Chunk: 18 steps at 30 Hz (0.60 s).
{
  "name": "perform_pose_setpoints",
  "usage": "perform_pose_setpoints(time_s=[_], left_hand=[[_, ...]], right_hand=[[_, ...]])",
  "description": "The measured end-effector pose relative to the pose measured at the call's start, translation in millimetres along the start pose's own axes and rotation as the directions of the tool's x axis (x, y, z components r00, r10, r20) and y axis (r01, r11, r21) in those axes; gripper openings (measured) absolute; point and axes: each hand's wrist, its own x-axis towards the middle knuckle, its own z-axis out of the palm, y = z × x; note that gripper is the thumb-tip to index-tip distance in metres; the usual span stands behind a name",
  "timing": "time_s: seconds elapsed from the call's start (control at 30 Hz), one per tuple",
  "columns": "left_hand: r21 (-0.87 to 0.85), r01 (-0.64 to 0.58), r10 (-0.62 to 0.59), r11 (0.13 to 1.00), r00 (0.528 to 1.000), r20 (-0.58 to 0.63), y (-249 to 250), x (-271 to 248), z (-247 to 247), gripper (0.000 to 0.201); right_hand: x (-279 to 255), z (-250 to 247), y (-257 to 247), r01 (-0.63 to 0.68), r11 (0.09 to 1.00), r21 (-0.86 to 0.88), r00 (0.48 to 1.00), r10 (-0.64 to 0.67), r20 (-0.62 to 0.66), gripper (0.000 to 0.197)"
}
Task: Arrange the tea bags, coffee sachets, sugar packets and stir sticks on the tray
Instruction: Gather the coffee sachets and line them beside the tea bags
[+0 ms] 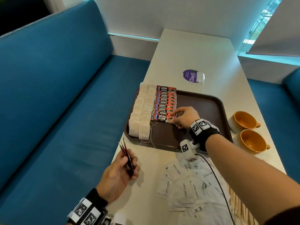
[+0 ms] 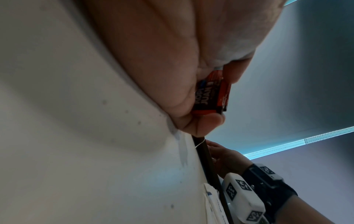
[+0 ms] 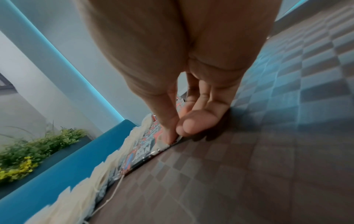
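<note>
Nearest to me, at about 7 o'clock, my left hand (image 1: 121,173) rests on the white table (image 1: 191,56) with its fingers curled round a few spare coffee sachets (image 1: 127,157), held edge-up; the left wrist view shows their red and black print (image 2: 210,94) pinched between thumb and fingers. At 5 o'clock the sugar packets (image 1: 185,189) lie in a loose white heap on the table, and beside them, under my right forearm, the pale stir sticks (image 1: 238,203) show only in part.

Straight ahead at 12 o'clock sits the brown tray (image 1: 203,101). My right hand (image 1: 183,117) reaches over it, thumb and forefinger pinching the right end of the nearest sachet in the coffee row (image 1: 165,103); the right wrist view shows the fingertips (image 3: 170,136) pressed on that sachet's edge, low against the tray floor. The row runs away from me, overlapped like shingles. Just to its left, at 11 o'clock, two columns of tea bags (image 1: 142,111) fill the tray's left side, their strings trailing over the near rim.

At 2 o'clock, off the tray, stand two orange cups (image 1: 248,132). Farther out, at 1 o'clock, a purple sticker (image 1: 190,77) lies on the table with one more tea bag (image 1: 200,77) against it.
</note>
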Motion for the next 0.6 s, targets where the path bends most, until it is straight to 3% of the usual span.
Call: perform_pose_setpoints(time_s=[0.1,0.2,0.4,0.6], left_hand=[[0.026,-0.01,0.01,1.0,1.0,-0.003,0.5,-0.8,1.0,0.039],[0.034,-0.017,0.018,0.999,1.0,-0.025,0.2,-1.2,0.9,0.021],[0.056,-0.042,0.043,0.998,0.999,-0.023,0.4,-3.6,2.5,0.023],[0.192,-0.069,0.078,0.979,0.996,-0.039,-4.9,-6.2,3.7,0.023]], right_hand=[[0.6,-2.1,-1.5,-0.021,1.0,0.003,1.0,0.021,-0.008,0.029],[-4.8,-3.8,-2.0,-0.016,0.999,0.036,0.999,0.017,-0.041,0.03],[-48.1,-3.1,-5.5,0.072,0.986,0.15,0.995,-0.061,-0.078,0.019],[-127.2,20.6,-9.4,0.148,0.967,0.206,0.981,-0.17,0.096,0.013]])
